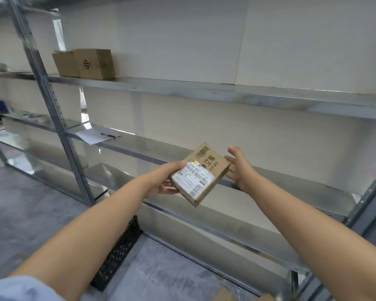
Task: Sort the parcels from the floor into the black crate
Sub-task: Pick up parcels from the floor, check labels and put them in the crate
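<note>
Head view: a pale blue sleeve (20, 287) is showing at the lower left corner, and both bare forearms are reaching forward over the grey floor (30, 209). Beneath the left forearm, the black perforated plastic crate (117, 255) is sitting on the floor beside the foot of the grey metal shelving (226, 94). The left hand (163, 181) is gripping a small flat brown cardboard parcel with a white shipping label (201, 173), thumb on the label and fingers underneath, holding it tilted in the air in front of the shelving. The right hand (240, 168) is hovering open, fingers straight, just beside the parcel's right edge; contact is unclear. Farther back, a white sheet of paper (96, 136) with a black pen (108, 135) is lying on the middle shelf, and two brown cardboard boxes (85, 64) are standing on the shelf above.
</note>
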Demonstrator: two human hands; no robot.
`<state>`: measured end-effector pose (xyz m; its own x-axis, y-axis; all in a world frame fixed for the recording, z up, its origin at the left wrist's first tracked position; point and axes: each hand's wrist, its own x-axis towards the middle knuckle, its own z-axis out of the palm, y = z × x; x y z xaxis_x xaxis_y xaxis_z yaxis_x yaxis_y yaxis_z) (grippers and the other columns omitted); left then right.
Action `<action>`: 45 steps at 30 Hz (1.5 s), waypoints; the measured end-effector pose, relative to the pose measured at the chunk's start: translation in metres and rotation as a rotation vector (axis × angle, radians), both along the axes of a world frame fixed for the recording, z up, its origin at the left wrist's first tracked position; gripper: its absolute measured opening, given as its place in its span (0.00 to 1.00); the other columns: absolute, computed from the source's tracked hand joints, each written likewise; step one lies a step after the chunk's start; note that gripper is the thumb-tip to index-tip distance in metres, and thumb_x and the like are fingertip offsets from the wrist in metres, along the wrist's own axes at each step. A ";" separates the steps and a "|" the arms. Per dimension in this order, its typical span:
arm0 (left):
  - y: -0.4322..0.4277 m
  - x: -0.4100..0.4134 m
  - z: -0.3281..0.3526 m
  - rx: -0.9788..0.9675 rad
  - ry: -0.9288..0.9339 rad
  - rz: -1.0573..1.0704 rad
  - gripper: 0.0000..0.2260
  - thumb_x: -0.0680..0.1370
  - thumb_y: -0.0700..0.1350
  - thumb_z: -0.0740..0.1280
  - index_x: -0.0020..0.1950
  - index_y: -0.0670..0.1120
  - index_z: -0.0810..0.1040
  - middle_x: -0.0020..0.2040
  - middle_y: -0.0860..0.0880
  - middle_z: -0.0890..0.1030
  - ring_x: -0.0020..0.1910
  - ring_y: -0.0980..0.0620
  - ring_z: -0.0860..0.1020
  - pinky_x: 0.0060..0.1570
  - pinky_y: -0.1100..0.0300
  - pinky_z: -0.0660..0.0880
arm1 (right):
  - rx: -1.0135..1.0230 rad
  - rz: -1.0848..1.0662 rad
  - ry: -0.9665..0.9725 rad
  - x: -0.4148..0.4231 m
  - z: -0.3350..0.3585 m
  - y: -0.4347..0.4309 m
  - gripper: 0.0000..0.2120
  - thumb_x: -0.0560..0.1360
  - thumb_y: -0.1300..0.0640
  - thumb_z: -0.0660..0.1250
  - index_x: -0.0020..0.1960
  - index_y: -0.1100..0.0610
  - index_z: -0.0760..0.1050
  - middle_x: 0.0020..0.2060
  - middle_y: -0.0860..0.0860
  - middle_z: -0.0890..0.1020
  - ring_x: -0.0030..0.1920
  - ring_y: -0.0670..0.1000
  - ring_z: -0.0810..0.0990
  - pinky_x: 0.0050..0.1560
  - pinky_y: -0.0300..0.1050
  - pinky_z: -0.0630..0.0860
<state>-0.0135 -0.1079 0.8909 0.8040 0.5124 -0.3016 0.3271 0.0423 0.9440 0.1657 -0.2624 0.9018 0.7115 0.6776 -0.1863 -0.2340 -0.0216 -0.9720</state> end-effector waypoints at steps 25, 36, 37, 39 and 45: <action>0.258 -0.230 -0.029 -0.116 -0.272 0.196 0.17 0.80 0.57 0.54 0.57 0.51 0.78 0.53 0.47 0.84 0.54 0.48 0.82 0.49 0.53 0.77 | -0.067 0.440 0.046 -0.267 -0.067 0.313 0.20 0.78 0.40 0.55 0.65 0.49 0.70 0.53 0.53 0.82 0.52 0.55 0.81 0.51 0.52 0.79; 0.420 -0.219 -0.053 -0.061 -0.122 0.346 0.21 0.82 0.50 0.55 0.75 0.52 0.60 0.62 0.47 0.79 0.58 0.48 0.79 0.58 0.49 0.75 | -0.069 0.415 0.153 -0.266 -0.117 0.504 0.23 0.77 0.38 0.52 0.63 0.48 0.73 0.51 0.51 0.85 0.52 0.52 0.82 0.46 0.48 0.78; 0.437 -0.216 -0.053 -0.066 -0.098 0.349 0.21 0.82 0.50 0.55 0.75 0.51 0.59 0.62 0.47 0.79 0.58 0.48 0.79 0.55 0.51 0.75 | -0.073 0.407 0.155 -0.264 -0.119 0.521 0.22 0.77 0.37 0.52 0.63 0.48 0.73 0.48 0.49 0.85 0.51 0.51 0.82 0.43 0.47 0.77; 0.470 -0.209 -0.055 -0.052 -0.077 0.352 0.19 0.82 0.50 0.55 0.74 0.51 0.62 0.60 0.47 0.80 0.56 0.49 0.80 0.54 0.51 0.76 | -0.076 0.389 0.135 -0.258 -0.122 0.553 0.22 0.77 0.37 0.52 0.63 0.46 0.72 0.45 0.47 0.86 0.49 0.50 0.83 0.41 0.46 0.77; 0.548 -0.188 -0.091 -0.021 -0.066 0.310 0.18 0.82 0.48 0.56 0.72 0.52 0.64 0.62 0.48 0.79 0.61 0.47 0.77 0.62 0.47 0.73 | -0.095 0.333 0.116 -0.243 -0.147 0.625 0.20 0.78 0.39 0.52 0.65 0.44 0.70 0.49 0.48 0.85 0.52 0.52 0.83 0.51 0.51 0.79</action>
